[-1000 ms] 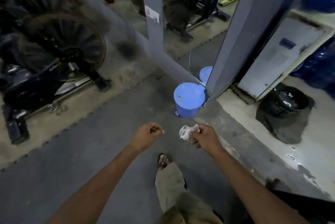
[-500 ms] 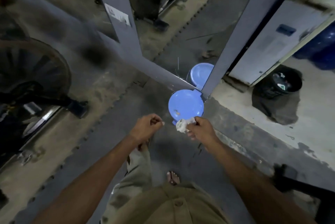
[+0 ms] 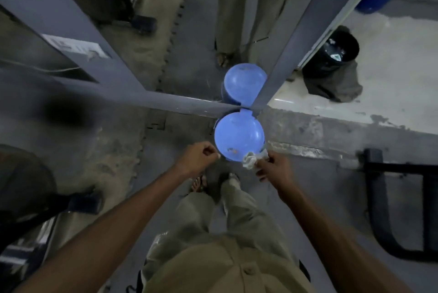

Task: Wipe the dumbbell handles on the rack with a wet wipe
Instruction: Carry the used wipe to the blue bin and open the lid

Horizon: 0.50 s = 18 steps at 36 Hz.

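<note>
The wet wipe is crumpled into a pale wad, pinched at the fingertips of the right hand — and it hangs right at the near edge of the blue bin, over the lid's rim. That's the relation to watch: bin straight ahead of the wipe and just below it, lid down, domed and closed. The right hand is the nearer one by a clear margin. The left hand sits beside the bin's left edge, fingers curled into a loose fist, with a small pale speck at the thumb tip; whether that is a scrap of wipe or a fingernail, I can't tell.

No dumbbells and no rack anywhere in view, so the wiping looks finished and this reads as disposal. The closed lid is what stands in the way — I'd judge it needs lifting or a pedal press first, and no pedal is visible from here. The person's feet are planted just short of the bin.

Outward now: the bin backs onto a mirror with grey frame bars, which doubles it. To the right, a black bin lined with a bag stands on the pale floor, well apart. Left, dark gym machinery.
</note>
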Tool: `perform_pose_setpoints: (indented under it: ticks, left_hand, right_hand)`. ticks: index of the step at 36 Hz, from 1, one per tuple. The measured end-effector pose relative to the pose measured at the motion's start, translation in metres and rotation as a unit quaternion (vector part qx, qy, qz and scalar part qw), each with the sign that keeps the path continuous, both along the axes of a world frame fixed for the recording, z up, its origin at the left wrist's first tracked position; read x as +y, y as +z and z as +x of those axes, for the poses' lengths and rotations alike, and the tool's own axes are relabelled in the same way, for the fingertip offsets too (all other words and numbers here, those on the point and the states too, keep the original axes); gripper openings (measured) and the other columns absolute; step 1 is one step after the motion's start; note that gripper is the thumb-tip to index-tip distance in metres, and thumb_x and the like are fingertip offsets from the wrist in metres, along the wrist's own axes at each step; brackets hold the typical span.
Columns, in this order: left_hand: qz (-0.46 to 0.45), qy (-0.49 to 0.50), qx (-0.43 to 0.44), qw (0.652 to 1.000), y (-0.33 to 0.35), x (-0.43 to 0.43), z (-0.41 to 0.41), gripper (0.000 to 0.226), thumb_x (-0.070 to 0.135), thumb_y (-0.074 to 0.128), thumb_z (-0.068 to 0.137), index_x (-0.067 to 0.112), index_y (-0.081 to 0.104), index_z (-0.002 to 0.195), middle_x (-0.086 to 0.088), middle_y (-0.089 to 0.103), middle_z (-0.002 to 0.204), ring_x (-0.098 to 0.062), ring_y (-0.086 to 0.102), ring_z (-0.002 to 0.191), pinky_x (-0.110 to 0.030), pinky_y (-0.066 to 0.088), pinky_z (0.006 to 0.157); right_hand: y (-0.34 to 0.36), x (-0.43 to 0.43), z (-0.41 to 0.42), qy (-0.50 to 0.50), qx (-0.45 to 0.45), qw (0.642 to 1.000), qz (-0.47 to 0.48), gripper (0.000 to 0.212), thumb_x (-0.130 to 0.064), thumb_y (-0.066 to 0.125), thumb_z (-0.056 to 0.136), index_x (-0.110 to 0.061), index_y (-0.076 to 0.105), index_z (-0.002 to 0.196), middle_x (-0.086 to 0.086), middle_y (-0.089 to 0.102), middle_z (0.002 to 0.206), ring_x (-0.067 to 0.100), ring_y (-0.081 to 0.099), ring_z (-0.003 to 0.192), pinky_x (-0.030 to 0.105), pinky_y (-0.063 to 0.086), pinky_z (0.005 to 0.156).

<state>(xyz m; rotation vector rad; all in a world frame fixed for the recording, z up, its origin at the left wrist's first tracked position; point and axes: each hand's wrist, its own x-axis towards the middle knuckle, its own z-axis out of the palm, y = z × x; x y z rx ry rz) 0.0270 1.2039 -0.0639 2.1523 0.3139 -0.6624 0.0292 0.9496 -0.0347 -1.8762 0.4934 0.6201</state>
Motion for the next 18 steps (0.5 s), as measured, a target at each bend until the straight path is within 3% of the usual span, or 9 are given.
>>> perform_pose_setpoints:
  ticks: [4,7,12,18]
  left_hand:
    - [-0.011,-0.020,0.004,1.000,-0.004,0.011,0.022,0.014,0.029,0.074,0.095,0.016,0.075,0.101,0.005,0.073,0.093,0.002,0.062,0.079,-0.008,0.041,0.061]
    - [-0.016,-0.029,0.010,0.999,-0.003,0.014,0.034,0.015,0.028,0.075,0.094,0.014,0.076,0.101,0.003,0.075,0.094,-0.002,0.064,0.080,-0.021,0.047,0.069]
    - [-0.013,-0.035,0.015,0.999,-0.002,0.018,0.044,0.014,0.026,0.075,0.094,0.015,0.076,0.101,0.004,0.075,0.094,0.004,0.062,0.078,-0.007,0.043,0.063]
    - [-0.007,-0.046,0.031,0.998,-0.004,0.021,0.052,0.014,0.029,0.074,0.095,0.017,0.075,0.102,0.007,0.074,0.094,0.002,0.062,0.081,-0.015,0.044,0.065]
  right_hand:
    - [0.003,0.008,0.005,-0.015,0.008,1.000,0.014,0.010,-0.008,0.065,0.088,-0.015,0.072,0.084,0.003,0.071,0.067,0.019,0.065,0.057,0.030,0.050,0.051]
    - [0.005,0.010,0.010,-0.033,0.012,0.999,0.013,0.005,-0.012,0.066,0.088,-0.011,0.071,0.088,0.004,0.070,0.069,0.020,0.065,0.058,0.031,0.049,0.053]
    - [0.008,0.017,0.022,-0.053,0.022,0.998,0.024,0.022,-0.030,0.066,0.071,-0.013,0.070,0.084,0.004,0.068,0.067,0.020,0.063,0.058,0.029,0.047,0.052]
    - [-0.001,0.018,0.028,-0.057,0.024,0.998,0.010,0.010,-0.021,0.067,0.081,-0.012,0.071,0.081,0.017,0.071,0.074,0.019,0.063,0.058,0.032,0.049,0.053]
